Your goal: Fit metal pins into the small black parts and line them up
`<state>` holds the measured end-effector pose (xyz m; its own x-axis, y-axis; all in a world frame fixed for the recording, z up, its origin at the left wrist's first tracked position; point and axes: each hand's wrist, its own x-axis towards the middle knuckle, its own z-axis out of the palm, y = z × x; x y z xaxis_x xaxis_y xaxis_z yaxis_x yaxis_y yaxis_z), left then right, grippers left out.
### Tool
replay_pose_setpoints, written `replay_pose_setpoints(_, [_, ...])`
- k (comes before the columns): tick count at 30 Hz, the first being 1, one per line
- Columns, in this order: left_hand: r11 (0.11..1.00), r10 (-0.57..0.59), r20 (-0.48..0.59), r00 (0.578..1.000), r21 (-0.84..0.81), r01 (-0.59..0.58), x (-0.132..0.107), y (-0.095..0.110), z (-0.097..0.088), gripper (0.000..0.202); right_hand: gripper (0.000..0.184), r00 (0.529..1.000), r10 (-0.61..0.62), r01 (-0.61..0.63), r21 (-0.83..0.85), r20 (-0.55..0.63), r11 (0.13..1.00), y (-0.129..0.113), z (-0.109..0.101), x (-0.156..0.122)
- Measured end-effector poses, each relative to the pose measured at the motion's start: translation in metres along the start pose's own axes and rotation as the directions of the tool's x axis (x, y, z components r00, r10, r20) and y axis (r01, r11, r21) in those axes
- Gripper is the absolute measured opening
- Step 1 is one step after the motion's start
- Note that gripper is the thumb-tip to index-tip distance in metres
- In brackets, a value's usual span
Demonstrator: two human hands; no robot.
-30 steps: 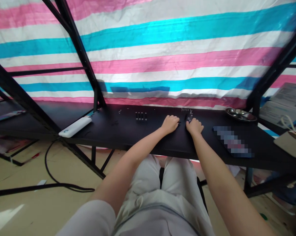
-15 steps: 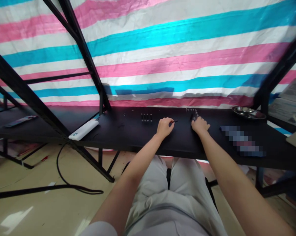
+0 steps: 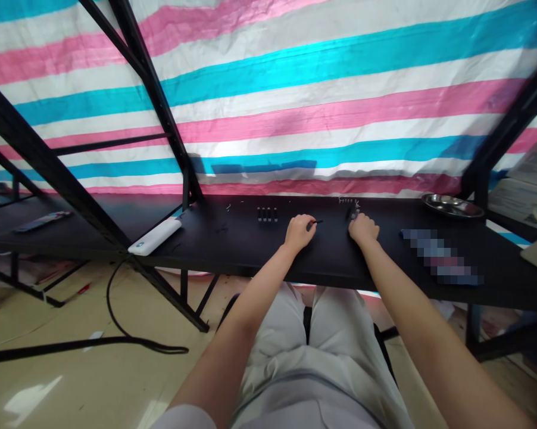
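My left hand (image 3: pixel 300 232) is closed over the black table, pinching a thin black stick-like piece (image 3: pixel 318 221) that points to the right. To its right, the fingers of my right hand (image 3: pixel 364 230) are curled at a small group of dark cylinders with pale ends (image 3: pixel 353 211); whether they grip one is hidden. Just behind that group lies a row of tiny silvery pieces (image 3: pixel 349 201). Several short black cylinders with light ends (image 3: pixel 267 214) stand in a neat row left of my left hand.
A white oblong device (image 3: pixel 156 236) lies by the black frame post on the left. On the right are a round metal dish (image 3: pixel 452 206) and a blurred-out flat item (image 3: pixel 442 257). Small white scraps (image 3: pixel 228 207) lie at the back left. A striped sheet (image 3: pixel 322 113) hangs behind the table.
My right hand's fingers have drawn in slightly at the small cylinders. My left hand holds almost the same place, and the view has shifted a little.
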<state>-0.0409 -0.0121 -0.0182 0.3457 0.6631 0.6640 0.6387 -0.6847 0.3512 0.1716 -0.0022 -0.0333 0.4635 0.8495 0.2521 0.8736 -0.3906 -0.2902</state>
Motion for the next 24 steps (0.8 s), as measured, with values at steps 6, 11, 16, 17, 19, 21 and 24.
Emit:
replay_pose_setpoints(6, [1.0,0.005,-0.004,1.0,-0.013,-0.005,0.0,-0.002,0.002,0.009,0.032,0.993,-0.104,0.106,-0.058,0.051,0.993,-0.004,-0.006,-0.009])
replay_pose_setpoints(11, [1.0,0.009,-0.015,1.0,-0.025,-0.009,-0.001,-0.002,0.002,0.008,0.029,0.969,-0.228,0.236,-0.075,0.097,0.969,-0.012,-0.009,-0.015])
replay_pose_setpoints(16, [0.999,0.017,-0.035,0.999,-0.037,-0.018,-0.001,-0.003,0.002,0.009,0.026,0.928,-0.347,0.359,-0.081,0.139,0.93,-0.02,-0.011,-0.022])
replay_pose_setpoints(17, [0.999,0.018,-0.038,0.999,-0.04,-0.02,-0.001,-0.003,0.002,0.009,0.025,0.915,-0.378,0.392,-0.083,0.143,0.916,-0.021,-0.012,-0.023])
replay_pose_setpoints(19, [0.999,0.02,-0.048,0.999,-0.044,-0.022,0.0,-0.003,0.002,0.01,0.023,0.888,-0.437,0.452,-0.102,0.142,0.886,-0.024,-0.013,-0.026])
replay_pose_setpoints(21, [0.999,0.016,-0.054,0.998,-0.045,-0.019,0.0,-0.002,0.002,0.011,0.022,0.868,-0.481,0.495,-0.132,0.126,0.859,-0.026,-0.014,-0.029])
replay_pose_setpoints(24, [0.999,0.005,-0.045,0.999,-0.043,-0.007,0.0,-0.002,0.001,0.012,0.022,0.848,-0.516,0.529,-0.165,0.119,0.832,-0.028,-0.016,-0.031])
